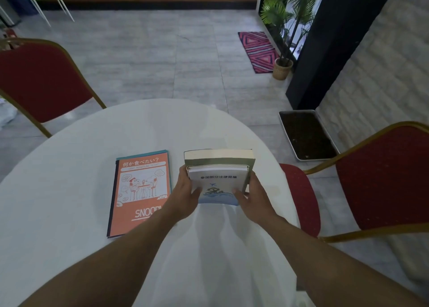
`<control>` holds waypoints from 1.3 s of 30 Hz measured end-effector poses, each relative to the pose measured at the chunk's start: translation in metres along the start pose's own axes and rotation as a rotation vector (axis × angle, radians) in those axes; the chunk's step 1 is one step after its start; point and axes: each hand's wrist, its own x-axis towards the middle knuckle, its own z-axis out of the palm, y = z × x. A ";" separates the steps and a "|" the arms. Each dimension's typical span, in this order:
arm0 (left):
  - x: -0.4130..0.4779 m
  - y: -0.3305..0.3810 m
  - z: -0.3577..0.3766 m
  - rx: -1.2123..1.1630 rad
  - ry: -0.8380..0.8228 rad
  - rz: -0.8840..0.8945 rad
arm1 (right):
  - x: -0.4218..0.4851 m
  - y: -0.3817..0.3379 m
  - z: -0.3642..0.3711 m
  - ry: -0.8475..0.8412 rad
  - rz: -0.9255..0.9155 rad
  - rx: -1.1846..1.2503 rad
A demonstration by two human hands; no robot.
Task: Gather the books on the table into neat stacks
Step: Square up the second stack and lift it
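Yeah so the white book [218, 182], stacked on a green book [220, 161], is gripped at both sides by the left hand [185, 196] and right hand [254, 198], thumbs on top; orange booklet [139, 190] is laid alongside.

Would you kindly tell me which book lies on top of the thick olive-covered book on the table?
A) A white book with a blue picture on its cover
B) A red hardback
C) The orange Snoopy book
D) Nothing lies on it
A: the white book with the blue picture rests on the thick olive book, while the orange Snoopy book lies apart to its left on the table.
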 end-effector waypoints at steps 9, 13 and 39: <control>0.003 0.007 -0.003 0.013 -0.052 -0.069 | 0.004 0.003 0.006 -0.022 0.078 -0.062; 0.003 0.014 -0.006 -0.045 -0.042 -0.118 | 0.004 0.000 0.003 -0.037 0.066 -0.018; -0.031 -0.109 -0.137 -0.007 0.244 -0.624 | 0.046 -0.102 0.208 -0.174 0.421 0.114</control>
